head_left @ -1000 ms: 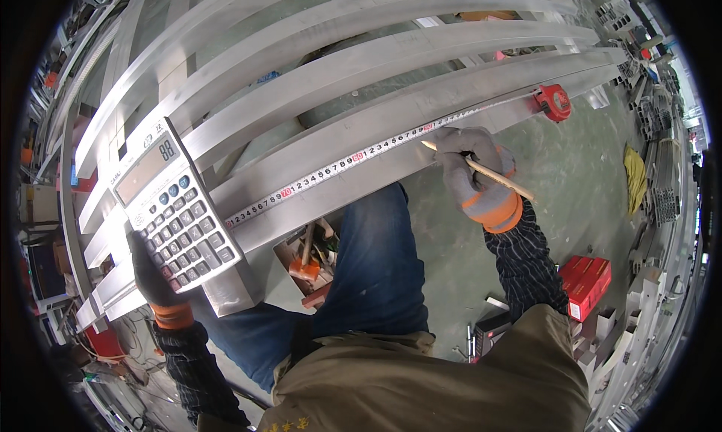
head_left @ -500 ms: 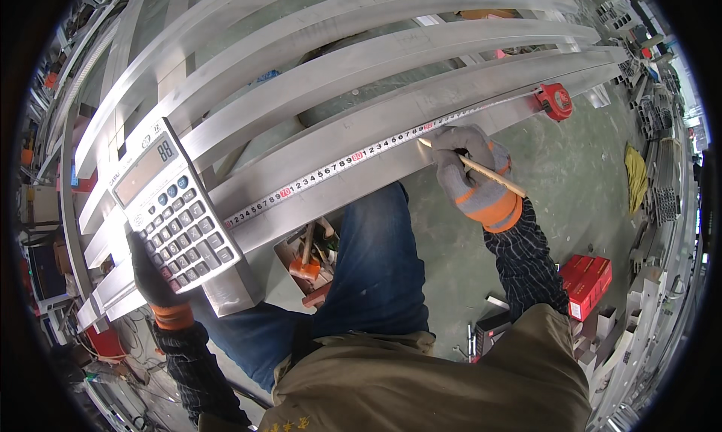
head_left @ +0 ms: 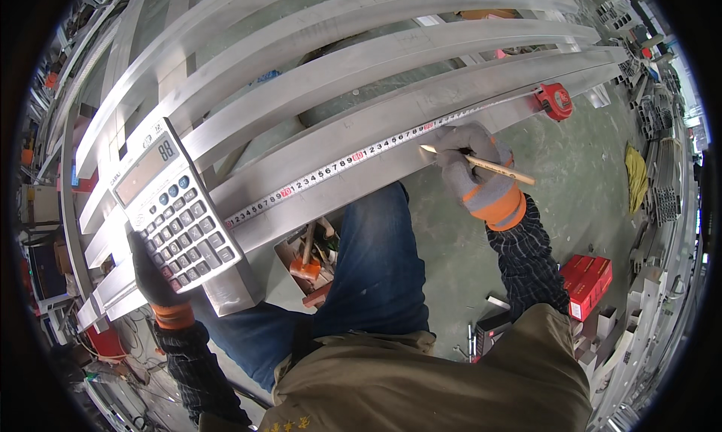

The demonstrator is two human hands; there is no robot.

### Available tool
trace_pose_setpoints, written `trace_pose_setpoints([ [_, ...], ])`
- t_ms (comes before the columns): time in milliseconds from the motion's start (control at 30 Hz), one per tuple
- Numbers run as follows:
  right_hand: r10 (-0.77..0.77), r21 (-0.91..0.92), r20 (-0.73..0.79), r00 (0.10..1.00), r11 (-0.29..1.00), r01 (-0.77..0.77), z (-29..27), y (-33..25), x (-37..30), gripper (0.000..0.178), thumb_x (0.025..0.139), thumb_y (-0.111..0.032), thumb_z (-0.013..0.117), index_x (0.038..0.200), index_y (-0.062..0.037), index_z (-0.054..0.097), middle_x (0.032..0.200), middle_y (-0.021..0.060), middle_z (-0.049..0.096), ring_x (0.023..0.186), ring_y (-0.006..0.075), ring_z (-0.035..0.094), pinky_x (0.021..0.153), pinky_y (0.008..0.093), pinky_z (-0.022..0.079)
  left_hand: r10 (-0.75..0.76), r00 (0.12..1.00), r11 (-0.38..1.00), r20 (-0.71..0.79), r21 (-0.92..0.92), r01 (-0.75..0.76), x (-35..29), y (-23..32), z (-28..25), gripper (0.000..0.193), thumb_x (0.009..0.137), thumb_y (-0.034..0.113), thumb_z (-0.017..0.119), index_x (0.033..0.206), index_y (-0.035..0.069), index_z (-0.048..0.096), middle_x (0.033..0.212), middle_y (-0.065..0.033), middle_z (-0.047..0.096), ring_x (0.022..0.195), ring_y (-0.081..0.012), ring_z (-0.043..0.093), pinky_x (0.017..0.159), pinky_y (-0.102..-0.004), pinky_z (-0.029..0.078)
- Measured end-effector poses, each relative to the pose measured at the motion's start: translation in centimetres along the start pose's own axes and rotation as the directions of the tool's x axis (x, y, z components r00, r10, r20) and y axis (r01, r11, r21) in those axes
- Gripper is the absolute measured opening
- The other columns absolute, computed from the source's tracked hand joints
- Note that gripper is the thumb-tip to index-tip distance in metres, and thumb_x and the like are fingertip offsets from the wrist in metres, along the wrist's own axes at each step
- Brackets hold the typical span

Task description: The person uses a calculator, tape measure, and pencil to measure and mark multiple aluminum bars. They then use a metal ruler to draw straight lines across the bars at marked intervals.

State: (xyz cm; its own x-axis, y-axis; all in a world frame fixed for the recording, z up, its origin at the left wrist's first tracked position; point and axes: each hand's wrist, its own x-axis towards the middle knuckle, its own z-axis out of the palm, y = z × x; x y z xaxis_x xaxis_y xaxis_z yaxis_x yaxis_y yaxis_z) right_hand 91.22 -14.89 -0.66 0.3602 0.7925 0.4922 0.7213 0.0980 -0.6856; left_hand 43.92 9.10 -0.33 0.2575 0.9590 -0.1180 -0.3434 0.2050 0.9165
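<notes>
My left hand, in a dark glove with an orange cuff, grips the lower left edge of a large silver calculator; the calculator hides most of its fingers. A light wooden pencil is pinched in my right hand, which wears a grey and orange glove. Its pale tip points left, close over the nearest metal bar. Along that bar lies a pulled-out tape measure blade, just beyond my right fingers. The blade runs to its red case near the bar's right end.
Several more parallel metal bars stretch beyond the nearest one. Below it, by my knee, stands a toolbox with a hammer. A red box sits on the floor at the right. Stacked metal profiles and a yellow cloth line the right side.
My right hand has shifted slightly right with the pencil, which now lies at a flatter angle. The left hand, calculator and tape measure look unmoved.
</notes>
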Motion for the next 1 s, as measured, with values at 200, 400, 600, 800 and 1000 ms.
trace_pose_setpoints([
  [200,-0.009,0.072,-0.075,0.997,0.997,0.014,0.5,0.0,0.1,0.009,0.088,-0.002,0.069,0.096,-0.0056,0.066,0.081,0.0078,0.065,0.065,0.0169,0.06,0.059,0.0302,0.049,0.002,0.998,1.0,0.062,0.0,-0.002,0.1,-0.1,-0.1,0.053,0.112,0.029,0.045,0.154,-0.001,0.038,0.138,-0.0197,0.062,0.113,-0.0258,0.071,0.091,-0.039,0.064],
  [400,-0.012,-0.043,-0.013,1.0,0.999,0.012,-1.1,-1.0,0.4,0.01,0.087,0.001,0.066,0.095,-0.0049,0.066,0.083,0.0087,0.067,0.067,0.0163,0.061,0.061,0.0312,0.052,-0.032,0.999,0.997,0.024,-0.066,0.034,0.1,-0.1,0.4,0.051,0.111,0.029,0.047,0.151,-0.001,0.042,0.135,-0.0182,0.063,0.112,-0.026,0.071,0.091,-0.0407,0.064],
  [600,0.091,0.203,-0.271,0.958,0.978,-0.036,-2.0,-3.2,-2.3,0.012,0.097,-0.001,0.055,0.107,-0.0027,0.061,0.094,0.0134,0.069,0.072,0.0116,0.059,0.065,0.0272,0.051,0.22,0.975,0.906,-0.023,0.375,-0.196,0.0,-1.7,-1.8,0.05,0.11,0.033,0.049,0.149,0.001,0.049,0.14,-0.017,0.063,0.12,-0.0273,0.068,0.102,-0.0433,0.057],
  [800,0.359,0.56,0.052,0.932,0.762,-0.325,2.4,-7.0,-8.9,0.02,0.101,-0.003,0.053,0.119,-0.0008,0.062,0.092,0.0141,0.07,0.071,0.0086,0.058,0.063,0.0245,0.051,0.073,0.983,0.997,0.168,-0.049,-0.066,-0.6,-0.2,3.3,0.037,0.108,0.027,0.052,0.136,0.004,0.058,0.13,-0.0142,0.068,0.111,-0.0258,0.071,0.097,-0.0424,0.06],
  [1000,0.415,0.571,0.27,0.869,0.658,-0.491,9.7,-13.6,-14.8,0.027,0.103,-0.003,0.052,0.127,-0.0048,0.064,0.093,0.0078,0.074,0.072,0.0083,0.063,0.064,0.0242,0.053,-0.034,0.985,0.979,0.171,-0.192,0.067,0.0,-0.9,1.7,0.046,0.11,0.031,0.051,0.15,0.008,0.05,0.133,-0.0136,0.066,0.114,-0.0268,0.07,0.096,-0.0431,0.061],
])
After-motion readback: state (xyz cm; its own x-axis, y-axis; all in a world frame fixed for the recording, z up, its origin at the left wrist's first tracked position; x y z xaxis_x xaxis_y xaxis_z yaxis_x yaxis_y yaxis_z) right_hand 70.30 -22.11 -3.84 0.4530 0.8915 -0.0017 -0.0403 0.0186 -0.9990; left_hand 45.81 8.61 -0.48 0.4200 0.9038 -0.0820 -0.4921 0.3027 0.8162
